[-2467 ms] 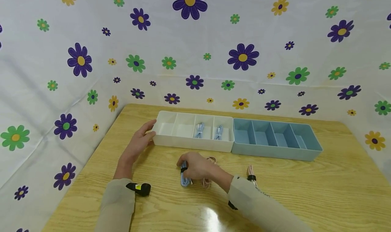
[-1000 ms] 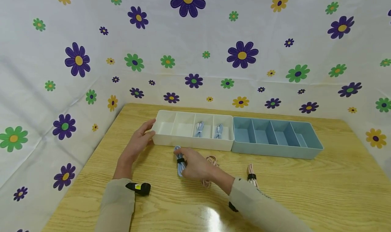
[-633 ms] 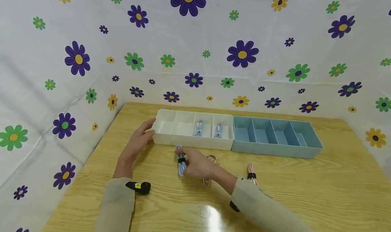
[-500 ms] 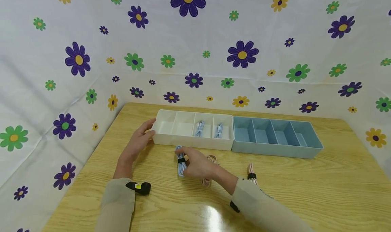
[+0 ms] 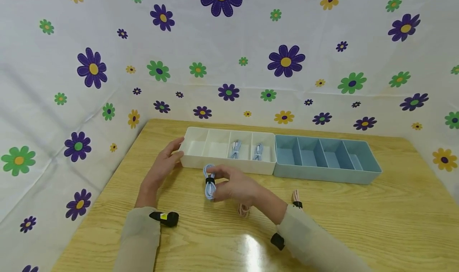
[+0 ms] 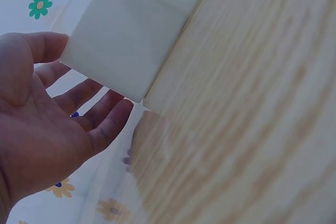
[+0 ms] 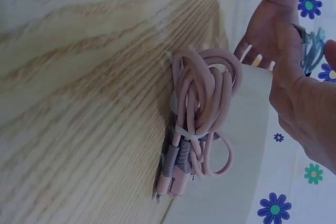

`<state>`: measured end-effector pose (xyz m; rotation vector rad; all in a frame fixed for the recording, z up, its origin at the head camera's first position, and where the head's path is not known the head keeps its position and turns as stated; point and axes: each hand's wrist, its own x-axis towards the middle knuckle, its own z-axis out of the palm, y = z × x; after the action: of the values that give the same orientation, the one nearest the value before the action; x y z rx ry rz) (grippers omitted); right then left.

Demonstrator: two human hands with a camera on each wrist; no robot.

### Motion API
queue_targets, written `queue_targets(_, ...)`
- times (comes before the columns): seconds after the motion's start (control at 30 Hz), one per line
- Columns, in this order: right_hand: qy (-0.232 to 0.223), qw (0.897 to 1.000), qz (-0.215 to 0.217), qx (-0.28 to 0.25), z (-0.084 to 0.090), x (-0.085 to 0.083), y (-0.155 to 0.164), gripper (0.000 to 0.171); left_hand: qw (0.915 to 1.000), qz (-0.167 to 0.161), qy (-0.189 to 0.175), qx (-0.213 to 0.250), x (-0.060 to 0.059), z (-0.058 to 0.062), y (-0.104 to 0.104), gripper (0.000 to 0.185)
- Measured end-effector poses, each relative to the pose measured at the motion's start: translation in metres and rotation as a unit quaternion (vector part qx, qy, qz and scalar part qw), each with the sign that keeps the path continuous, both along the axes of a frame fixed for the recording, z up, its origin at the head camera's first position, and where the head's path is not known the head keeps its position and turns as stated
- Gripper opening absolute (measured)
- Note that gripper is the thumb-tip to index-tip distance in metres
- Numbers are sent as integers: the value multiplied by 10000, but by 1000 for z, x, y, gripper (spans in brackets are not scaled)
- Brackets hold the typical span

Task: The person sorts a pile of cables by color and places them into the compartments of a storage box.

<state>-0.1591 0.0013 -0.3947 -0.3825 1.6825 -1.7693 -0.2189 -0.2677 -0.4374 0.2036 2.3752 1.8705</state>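
Note:
My right hand (image 5: 238,186) pinches a bundled light-blue cable (image 5: 209,190) with a black strap round its middle, between thumb and fingers. The bundle hangs upright in front of the white divided box (image 5: 229,164). In the right wrist view the same cable (image 7: 315,51) shows partly behind the hand. At the box's left end rests my left hand (image 5: 166,162); the left wrist view has its relaxed fingers (image 6: 107,124) spread along the end wall. A coiled pink cable (image 7: 202,93) with a pale tie lies on the table, partly hidden under my right wrist in the head view.
Two blue cables lie in the white box's two right compartments, one cable (image 5: 235,149) in each. A blue divided box (image 5: 326,174) stands against its right end. Another pink cable (image 5: 297,200) with a black strap lies near my right sleeve. Flowered cloth (image 5: 229,57) hangs behind the table.
My right hand has brought the blue cable up from the table and slightly left, closer to the white box. More of the pink coil is now covered. My left hand stays at the box end.

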Motion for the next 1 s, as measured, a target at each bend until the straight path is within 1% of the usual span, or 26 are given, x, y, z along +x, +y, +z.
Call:
queue_targets(0.07,-297,9988,-49,-397,2,0,1,66,10000,9,-5,-19,0,0,0,53)
queue_targets(0.13,-501,9959,-67,-746,5,0,2,67,10000,3,-9,-29,0,0,0,54)
queue_targets(0.27,-656,9904,20,-1215,11,0,4,69,10000,7,-10,-45,0,-1,0,54)
queue_targets(0.47,-590,9873,0,-1478,16,-2,7,68,10000,16,-34,-57,0,-1,-1,54)
queue_targets(0.57,-579,9873,-127,-1475,17,-3,8,68,10000,13,-42,-75,0,-1,-1,54)
queue_targets(0.73,-563,9863,-373,-1505,15,-5,10,57,9999,28,-38,-103,0,-1,-1,54)
queue_targets(0.87,-706,9798,-484,-1808,14,-8,11,50,9999,22,-26,-102,0,0,-1,54)
queue_targets(1.0,-924,9739,-488,-2017,16,-12,11,48,9999,43,-43,-127,0,0,-1,54)
